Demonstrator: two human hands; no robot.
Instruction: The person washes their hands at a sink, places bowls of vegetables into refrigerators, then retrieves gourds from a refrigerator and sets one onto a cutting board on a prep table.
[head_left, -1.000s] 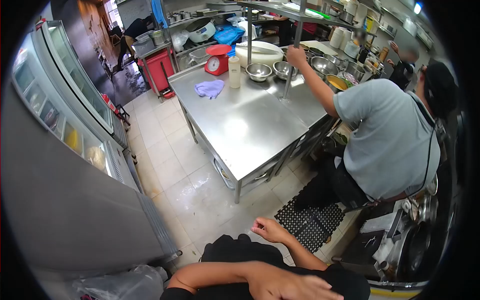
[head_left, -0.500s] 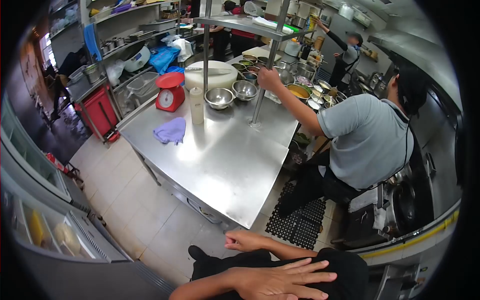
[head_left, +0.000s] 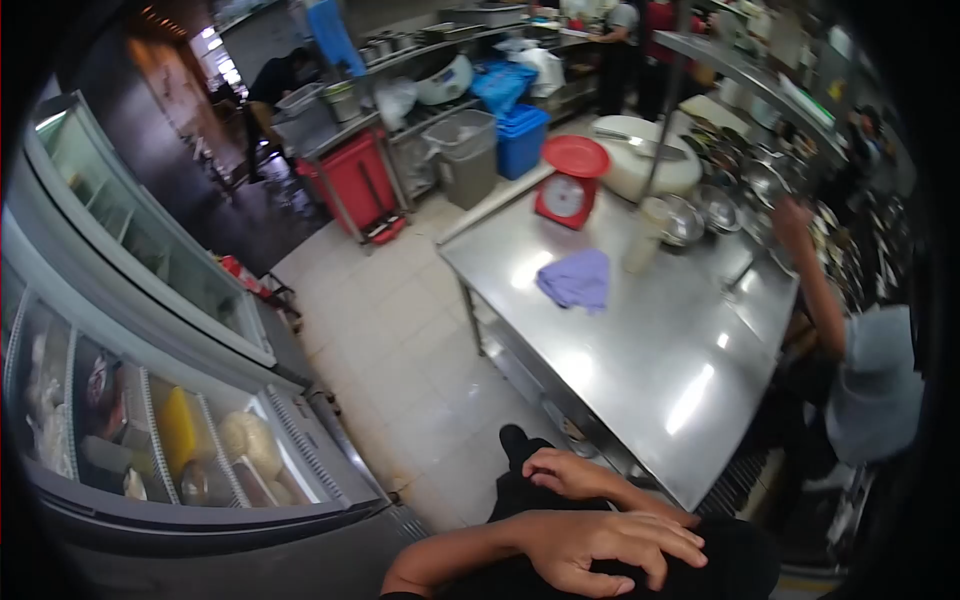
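Observation:
My left hand [head_left: 605, 548] rests palm down against the black clothing over my body, its fingers spread apart and holding nothing. Just beyond it, my right hand [head_left: 572, 473] hangs in front of the dark clothing with its fingers loosely curled in. Nothing shows in its grasp. Both hands are off the steel table [head_left: 640, 370], whose near corner lies to the right of my right hand. On that table are a purple cloth [head_left: 575, 281], a red kitchen scale [head_left: 567, 190] and a pale squeeze bottle [head_left: 645, 236].
Left stands a glass-topped refrigerated case [head_left: 185, 450] with food inside. Tiled floor [head_left: 390, 330] runs between it and the table. A co-worker [head_left: 870, 390] on the right reaches over metal bowls [head_left: 715, 210]. Bins, including a blue one [head_left: 521, 140], stand behind.
My view has swung left, so the table and co-worker sit farther right, and more of the refrigerated case shows. My left fingers bend slightly more; my right hand's curl looks looser.

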